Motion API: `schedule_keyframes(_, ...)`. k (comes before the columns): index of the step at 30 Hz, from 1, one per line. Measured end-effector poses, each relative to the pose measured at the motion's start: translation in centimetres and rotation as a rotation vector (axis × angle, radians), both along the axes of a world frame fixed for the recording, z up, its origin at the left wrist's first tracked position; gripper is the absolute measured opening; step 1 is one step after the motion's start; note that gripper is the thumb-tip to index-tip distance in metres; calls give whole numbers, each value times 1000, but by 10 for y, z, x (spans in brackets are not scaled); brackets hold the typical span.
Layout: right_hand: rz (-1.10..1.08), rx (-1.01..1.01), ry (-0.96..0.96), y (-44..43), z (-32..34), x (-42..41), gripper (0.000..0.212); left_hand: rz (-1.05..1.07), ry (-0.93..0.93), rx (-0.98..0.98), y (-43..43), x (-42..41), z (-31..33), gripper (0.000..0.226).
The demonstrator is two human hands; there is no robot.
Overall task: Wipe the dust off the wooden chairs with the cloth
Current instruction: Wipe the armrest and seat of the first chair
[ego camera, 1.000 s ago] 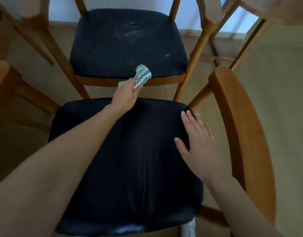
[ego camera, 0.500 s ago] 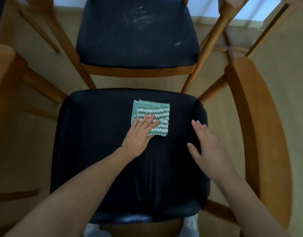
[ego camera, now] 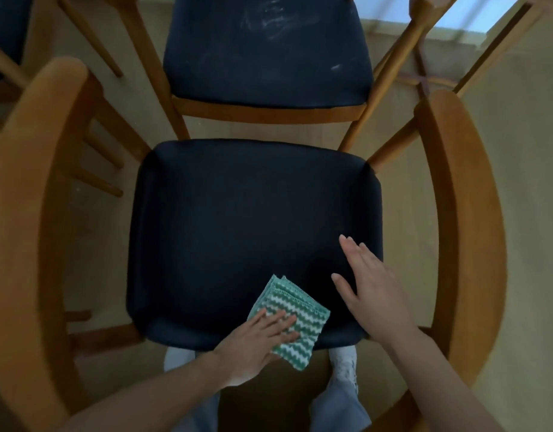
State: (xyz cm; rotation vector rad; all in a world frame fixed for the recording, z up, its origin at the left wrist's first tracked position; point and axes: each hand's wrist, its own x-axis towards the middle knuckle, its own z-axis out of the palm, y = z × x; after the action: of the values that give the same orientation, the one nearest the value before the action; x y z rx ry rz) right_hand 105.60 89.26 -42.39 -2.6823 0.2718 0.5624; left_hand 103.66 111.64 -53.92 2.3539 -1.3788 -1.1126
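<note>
your left hand [ego camera: 256, 341] lies flat on the cloth [ego camera: 300, 307], fingers straight, pressing it against the near edge of the closest chair's dark seat [ego camera: 237, 219]. your right hand [ego camera: 372, 285] is released too, palm down with fingers straight at the seat's right side. whether it rests on the seat or hovers just above, i cannot tell.

this seat looks evenly dark with no pale smears, so i judge its top is nearly wiped. the far chair's seat [ego camera: 266, 57] shows whitish dust streaks [ego camera: 269, 20], so that one is left. the wooden armrests [ego camera: 465, 198] also seem to be waiting, though dust on them is too fine to see.

the cloth is folded close to square, so it has no clear long axis. it sits cornerwise: one corner points toward the far chair, and the opposite corner hangs over the seat's near edge. its zigzag bands run from far-left to near-right.
</note>
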Motion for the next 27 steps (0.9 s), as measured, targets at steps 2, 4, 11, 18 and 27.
schedule_keyframes(2, 6, -3, 9, 4, 0, -2, 63, -38, 32, -3, 1, 5, 8, 50)
schedule_keyframes(4, 10, -6, 9, 6, 1, -2, 63, -125, 65, 16, 3, 11, 14, 49)
schedule_keyframes(11, 18, 19, -14, 13, 5, 2, 62, -125, 257, 126, 21, -5, 26, 49)
schedule_keyframes(18, -5, 21, -5, 9, 12, -2, 63, 59, 509, 305, 30, -5, 26, 42)
schedule_keyframes(27, -20, -100, -234, -24, 34, -13, 56, 925, 666, -356, -28, 126, 100, 28)
